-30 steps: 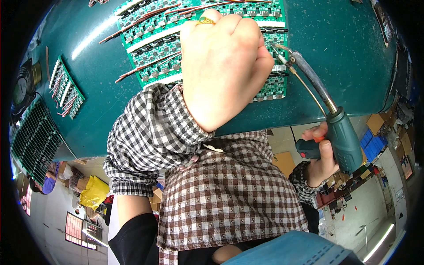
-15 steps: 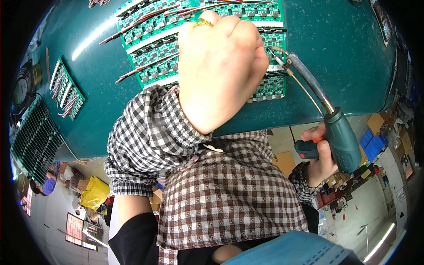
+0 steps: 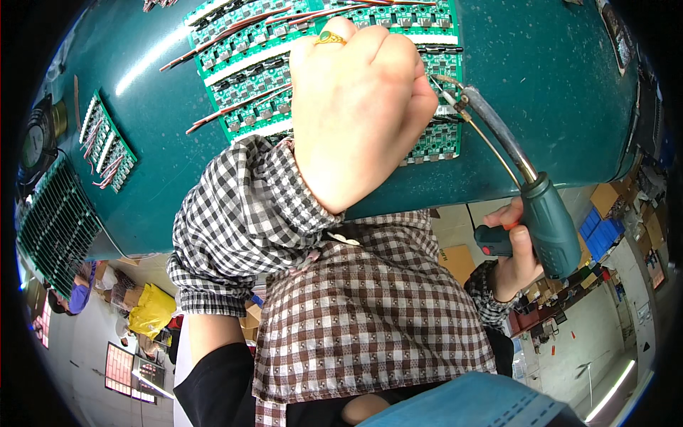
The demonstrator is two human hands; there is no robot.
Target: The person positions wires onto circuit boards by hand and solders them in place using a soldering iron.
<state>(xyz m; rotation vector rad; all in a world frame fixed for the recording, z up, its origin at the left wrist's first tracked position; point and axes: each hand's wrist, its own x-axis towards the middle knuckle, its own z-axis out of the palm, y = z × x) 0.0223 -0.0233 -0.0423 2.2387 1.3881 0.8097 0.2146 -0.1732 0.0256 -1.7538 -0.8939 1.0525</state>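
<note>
On the teal table lies a panel of green circuit boards (image 3: 442,23) in rows, with white strips. Red, black and white wires (image 3: 213,44) lie across it and stick out past its left edge. My left hand (image 3: 359,107), wearing a ring, is closed over the middle of the panel. Its fingertips are pinched and turned away, so whatever they hold is hidden. My right hand (image 3: 519,272) is closed round the handle of a green soldering gun (image 3: 552,226). The gun's tip and its thin feed tube meet at the panel's right side, just beside my left fingers.
A smaller board piece with wires (image 3: 108,146) lies on the table (image 3: 171,164) at the left. Beyond it are a black wire rack (image 3: 60,220) and a round dark device (image 3: 35,139). Cartons and blue bins (image 3: 601,231) stand at the right below the table.
My left hand has shifted very slightly to the right. The soldering gun and my right hand stay almost where they were.
</note>
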